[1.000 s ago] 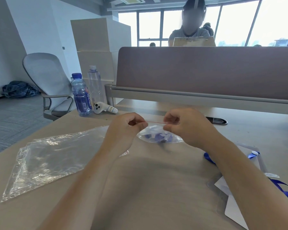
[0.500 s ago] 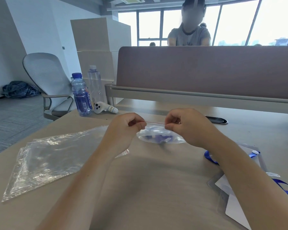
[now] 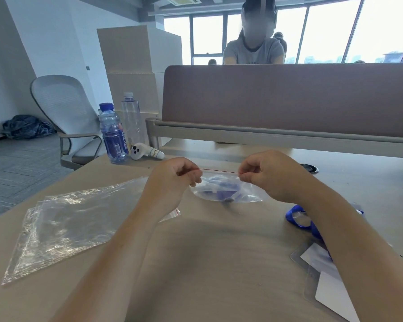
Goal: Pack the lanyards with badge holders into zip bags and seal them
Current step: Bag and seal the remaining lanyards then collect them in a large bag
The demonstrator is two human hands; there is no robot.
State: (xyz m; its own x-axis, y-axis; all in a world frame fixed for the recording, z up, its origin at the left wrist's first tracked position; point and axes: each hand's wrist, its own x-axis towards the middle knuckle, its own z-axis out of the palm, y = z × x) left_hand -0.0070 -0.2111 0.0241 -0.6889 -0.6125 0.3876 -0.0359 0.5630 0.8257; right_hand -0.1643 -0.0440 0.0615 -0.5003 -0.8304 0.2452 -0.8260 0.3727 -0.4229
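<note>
A clear zip bag (image 3: 226, 191) with a blue lanyard and badge holder inside hangs just above the desk. My left hand (image 3: 172, 182) pinches the left end of its red zip strip and my right hand (image 3: 268, 175) pinches the right end, so the strip is stretched straight between them. A small pile of empty zip bags (image 3: 63, 224) lies flat at the left. Another blue lanyard (image 3: 299, 219) with clear badge holders and white cards (image 3: 328, 275) lies at the right, partly hidden under my right forearm.
Two plastic bottles (image 3: 113, 135) and a white controller (image 3: 144, 152) stand at the desk's far left corner. A brown partition (image 3: 289, 96) closes the back of the desk, with a person behind it. A grey office chair (image 3: 61, 112) is off the left edge.
My hands have drawn slightly apart along the red zip strip, showing more of it. The bag hangs in about the same place.
</note>
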